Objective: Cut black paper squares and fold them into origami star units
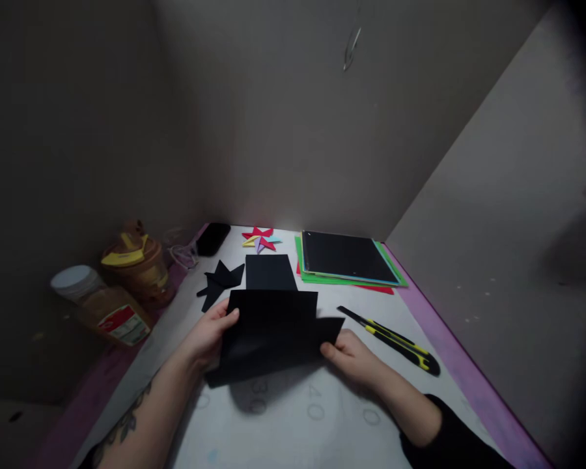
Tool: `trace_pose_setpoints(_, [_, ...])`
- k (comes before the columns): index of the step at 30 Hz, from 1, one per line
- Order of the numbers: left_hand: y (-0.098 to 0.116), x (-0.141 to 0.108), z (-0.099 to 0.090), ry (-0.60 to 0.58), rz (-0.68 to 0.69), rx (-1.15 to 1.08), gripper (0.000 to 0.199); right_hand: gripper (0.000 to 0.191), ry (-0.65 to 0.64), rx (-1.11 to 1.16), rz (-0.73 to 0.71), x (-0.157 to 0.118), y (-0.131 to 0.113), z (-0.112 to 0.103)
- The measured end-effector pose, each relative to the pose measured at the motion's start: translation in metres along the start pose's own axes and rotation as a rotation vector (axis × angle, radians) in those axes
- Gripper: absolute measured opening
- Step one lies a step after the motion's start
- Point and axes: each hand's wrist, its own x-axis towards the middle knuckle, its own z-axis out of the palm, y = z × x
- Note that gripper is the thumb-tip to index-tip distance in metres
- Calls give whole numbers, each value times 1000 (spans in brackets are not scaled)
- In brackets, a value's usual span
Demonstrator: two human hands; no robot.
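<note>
Black paper (273,332) is held up over the table between my two hands, its lower edge slanting. My left hand (212,332) grips its left side, thumb on the front face and fingers behind. On the right, my right hand (349,355) pinches a part of the paper that juts out to a corner. Whether this is one folded sheet or two sheets, I cannot tell. Just behind lies a flat black paper square (270,271). A black folded-paper piece with several points (219,283) rests left of the square.
A yellow-and-black utility knife (393,342) lies at right, blade out. Behind it is a stack of coloured paper with a black sheet (349,257) on top. A multicoloured paper star (261,240), a phone (213,240), a jar (102,306) and an orange-brown container (139,267) stand around.
</note>
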Motion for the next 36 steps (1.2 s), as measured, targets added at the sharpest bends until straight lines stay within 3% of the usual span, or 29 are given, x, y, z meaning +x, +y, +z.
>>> trace_pose_setpoints(2, [1,-3,3,9,27,5,50,43,177,53,52,5,6,5])
trace_pose_setpoints(5, [2,-7,7,54,81,-3,50,42,369,86,0,12,9,8])
trace_pose_setpoints(9, [1,-12,11,69,136,-32,50,35,302,266,-40,19,5,3])
trace_pose_setpoints(13, [4,-13,16,64,161,-62,64,30,175,459,76,26,-1,-5])
trace_pose_setpoints(18, [5,-9,23,101,302,-63,89,30,441,526,147,39,1,-7])
trace_pose_setpoints(23, [-6,-7,14,-22,345,189,100,26,546,479,89,40,13,2])
trace_pose_setpoints(27, [-11,-5,11,89,309,332,82,22,569,392,20,34,16,6])
trace_pose_setpoints(32, [-16,3,10,221,224,281,47,19,547,439,-15,28,12,7])
trace_pose_setpoints(36, [-19,4,7,326,270,330,36,18,467,523,-16,28,3,8])
